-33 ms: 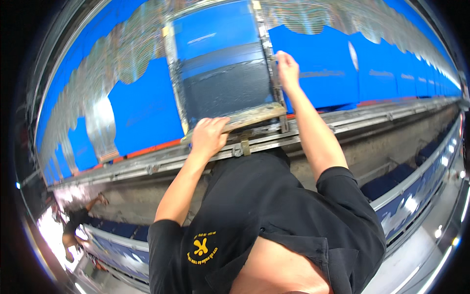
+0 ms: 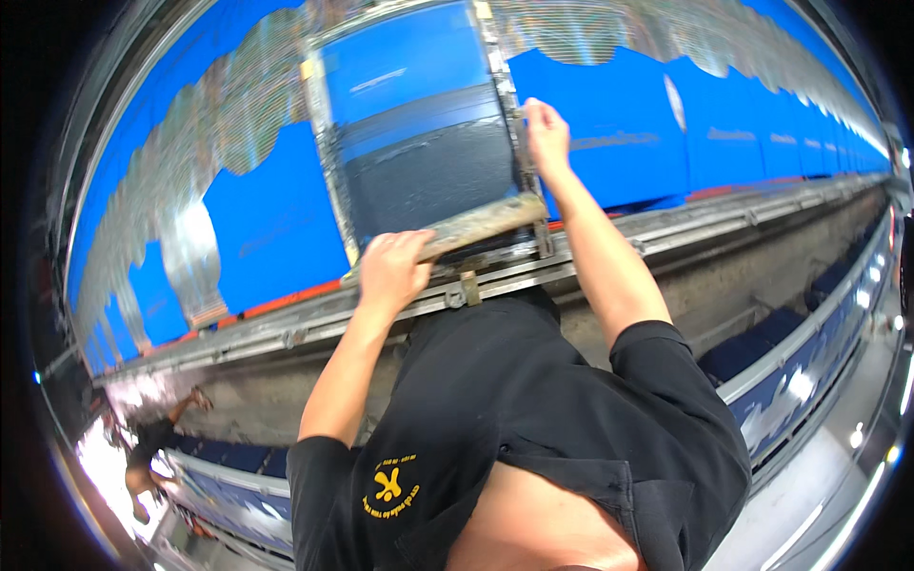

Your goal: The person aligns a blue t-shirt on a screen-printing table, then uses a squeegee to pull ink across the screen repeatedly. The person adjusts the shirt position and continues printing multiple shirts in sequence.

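So, a really long counter (image 2: 193, 252) is running across the view from roughly 9 o'clock to 2 o'clock, bending with the lens, a metal rail (image 2: 519, 278) edging its near side. Another person (image 2: 152, 443) in dark clothes is being caught way off at 8 o'clock. Up near 12, a screen frame (image 2: 325, 133) is lying over the counter, with blue showing through its upper part. Blue panels (image 2: 609, 124) are lying flat on either side, at 10 and between 1 and 2. Dark paste (image 2: 428, 181) is coating the frame's lower half. A worn bar (image 2: 490, 224) is slanting across the near end, just off centre toward 1, right end higher. Its left end is being clamped in the grip of the left hand (image 2: 392, 271), near centre toward 10. At 1, the right hand (image 2: 547, 141) is being held, fingers curled, by the frame's right edge; whether its grip is clamped there can't be told.
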Action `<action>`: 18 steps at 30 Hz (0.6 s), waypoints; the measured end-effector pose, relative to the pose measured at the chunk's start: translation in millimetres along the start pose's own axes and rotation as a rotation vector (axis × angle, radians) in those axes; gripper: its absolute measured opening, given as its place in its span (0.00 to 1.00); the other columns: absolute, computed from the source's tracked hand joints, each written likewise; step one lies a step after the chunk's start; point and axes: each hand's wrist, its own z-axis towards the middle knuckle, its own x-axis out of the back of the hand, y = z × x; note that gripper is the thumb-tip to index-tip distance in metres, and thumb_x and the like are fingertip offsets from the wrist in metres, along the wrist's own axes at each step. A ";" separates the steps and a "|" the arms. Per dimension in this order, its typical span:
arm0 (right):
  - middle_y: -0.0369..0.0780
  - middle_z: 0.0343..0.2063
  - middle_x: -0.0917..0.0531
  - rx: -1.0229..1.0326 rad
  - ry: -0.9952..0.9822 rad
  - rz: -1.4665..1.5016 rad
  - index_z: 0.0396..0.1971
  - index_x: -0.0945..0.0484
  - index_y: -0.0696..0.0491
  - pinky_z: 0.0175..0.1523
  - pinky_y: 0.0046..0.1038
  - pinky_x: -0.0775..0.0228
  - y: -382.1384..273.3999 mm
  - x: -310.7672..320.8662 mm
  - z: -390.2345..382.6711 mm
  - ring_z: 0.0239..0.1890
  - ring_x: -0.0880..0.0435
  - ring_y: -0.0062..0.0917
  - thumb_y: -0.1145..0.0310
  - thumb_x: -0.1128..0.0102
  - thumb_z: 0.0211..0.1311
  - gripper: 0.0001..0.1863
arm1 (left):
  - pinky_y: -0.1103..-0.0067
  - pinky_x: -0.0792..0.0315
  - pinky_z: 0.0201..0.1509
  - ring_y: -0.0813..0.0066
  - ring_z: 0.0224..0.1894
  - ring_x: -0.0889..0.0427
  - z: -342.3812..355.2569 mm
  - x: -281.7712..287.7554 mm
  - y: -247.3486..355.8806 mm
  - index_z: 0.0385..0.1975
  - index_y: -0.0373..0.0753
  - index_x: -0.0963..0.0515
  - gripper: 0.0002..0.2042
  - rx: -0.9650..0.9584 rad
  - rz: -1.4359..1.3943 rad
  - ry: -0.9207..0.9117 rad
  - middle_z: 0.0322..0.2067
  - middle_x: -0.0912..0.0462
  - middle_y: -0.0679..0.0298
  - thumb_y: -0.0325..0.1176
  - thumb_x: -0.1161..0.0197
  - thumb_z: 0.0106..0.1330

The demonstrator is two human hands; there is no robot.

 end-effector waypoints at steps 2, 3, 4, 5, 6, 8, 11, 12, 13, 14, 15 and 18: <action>0.42 0.38 0.08 -0.048 0.042 -0.093 0.50 0.11 0.56 0.50 0.34 0.21 -21.9 1.7 -5.7 0.40 0.13 0.25 0.46 0.39 0.78 0.25 | 0.65 0.22 0.52 0.57 0.43 0.12 12.5 23.4 3.3 0.44 0.41 0.13 0.16 0.078 -0.003 0.098 0.41 0.10 0.60 0.39 0.23 0.60; 0.41 0.35 0.08 -0.087 0.048 -0.161 0.49 0.11 0.55 0.48 0.34 0.22 -38.8 4.3 -8.8 0.38 0.14 0.25 0.46 0.40 0.78 0.25 | 0.66 0.21 0.50 0.55 0.41 0.12 16.0 32.6 0.4 0.41 0.40 0.13 0.16 0.173 -0.028 0.129 0.39 0.10 0.59 0.44 0.22 0.62; 0.41 0.34 0.09 -0.059 0.065 -0.149 0.48 0.11 0.56 0.46 0.34 0.22 -45.4 13.8 -5.7 0.36 0.15 0.24 0.46 0.40 0.78 0.25 | 0.66 0.22 0.48 0.55 0.39 0.12 21.0 41.2 -1.6 0.39 0.39 0.13 0.18 0.292 -0.099 0.191 0.37 0.10 0.59 0.49 0.23 0.65; 0.40 0.33 0.09 -0.032 0.082 -0.138 0.48 0.11 0.56 0.45 0.34 0.23 -52.2 23.7 -1.7 0.35 0.16 0.23 0.46 0.39 0.78 0.25 | 0.67 0.22 0.46 0.55 0.37 0.13 26.1 46.8 -6.2 0.36 0.38 0.13 0.21 0.413 -0.170 0.247 0.35 0.10 0.60 0.53 0.24 0.68; 0.39 0.31 0.10 0.076 0.101 -0.122 0.48 0.11 0.56 0.43 0.32 0.23 -62.4 39.3 13.8 0.34 0.16 0.21 0.47 0.39 0.78 0.25 | 0.67 0.22 0.50 0.57 0.40 0.12 36.2 46.7 -15.5 0.41 0.35 0.13 0.24 0.503 -0.262 0.283 0.38 0.10 0.57 0.56 0.28 0.71; 0.36 0.29 0.11 0.186 0.147 -0.142 0.49 0.11 0.55 0.41 0.28 0.24 -78.6 75.5 29.9 0.32 0.18 0.16 0.48 0.37 0.77 0.23 | 0.68 0.24 0.60 0.63 0.50 0.13 35.1 29.8 -50.2 0.51 0.30 0.16 0.33 0.625 -0.372 0.387 0.47 0.11 0.51 0.62 0.36 0.75; 0.32 0.29 0.12 0.304 0.202 -0.216 0.49 0.10 0.54 0.39 0.23 0.26 -124.8 129.2 36.0 0.31 0.20 0.11 0.55 0.34 0.77 0.17 | 0.68 0.33 0.75 0.63 0.69 0.24 35.9 -0.4 -82.5 0.69 0.25 0.29 0.46 0.766 -0.863 0.433 0.67 0.22 0.49 0.70 0.46 0.76; 0.31 0.30 0.12 0.281 0.210 -0.214 0.48 0.10 0.54 0.39 0.22 0.26 -135.5 144.9 33.7 0.31 0.21 0.10 0.57 0.33 0.77 0.16 | 0.68 0.34 0.75 0.62 0.70 0.25 42.4 -8.4 -82.9 0.71 0.27 0.30 0.46 0.826 -1.092 0.427 0.69 0.23 0.51 0.71 0.47 0.76; 0.30 0.30 0.12 0.258 0.219 -0.211 0.48 0.10 0.54 0.38 0.20 0.27 -143.7 159.7 30.8 0.31 0.21 0.09 0.58 0.33 0.77 0.15 | 0.67 0.35 0.76 0.61 0.71 0.26 49.2 -17.3 -80.9 0.73 0.29 0.31 0.46 0.885 -1.320 0.411 0.70 0.24 0.53 0.72 0.48 0.76; 0.29 0.32 0.12 0.269 0.220 -0.193 0.48 0.10 0.55 0.38 0.20 0.28 -143.6 174.2 31.4 0.31 0.21 0.09 0.60 0.33 0.77 0.14 | 0.65 0.36 0.78 0.59 0.74 0.30 53.2 -24.3 -77.5 0.78 0.37 0.36 0.46 0.875 -1.442 0.338 0.74 0.28 0.58 0.73 0.50 0.76; 0.30 0.32 0.11 0.248 0.222 -0.179 0.48 0.10 0.55 0.39 0.19 0.27 -146.8 180.7 28.7 0.32 0.21 0.10 0.60 0.33 0.78 0.14 | 0.64 0.36 0.78 0.60 0.74 0.29 60.9 -28.9 -75.1 0.78 0.39 0.37 0.45 0.886 -1.535 0.305 0.74 0.29 0.59 0.73 0.50 0.76; 0.31 0.36 0.11 0.238 0.227 -0.095 0.48 0.10 0.57 0.41 0.19 0.27 -153.1 198.2 20.9 0.35 0.20 0.11 0.62 0.34 0.78 0.14 | 0.62 0.33 0.78 0.61 0.73 0.28 84.3 -51.5 -58.5 0.79 0.46 0.37 0.43 0.841 -1.766 0.219 0.74 0.28 0.63 0.73 0.52 0.76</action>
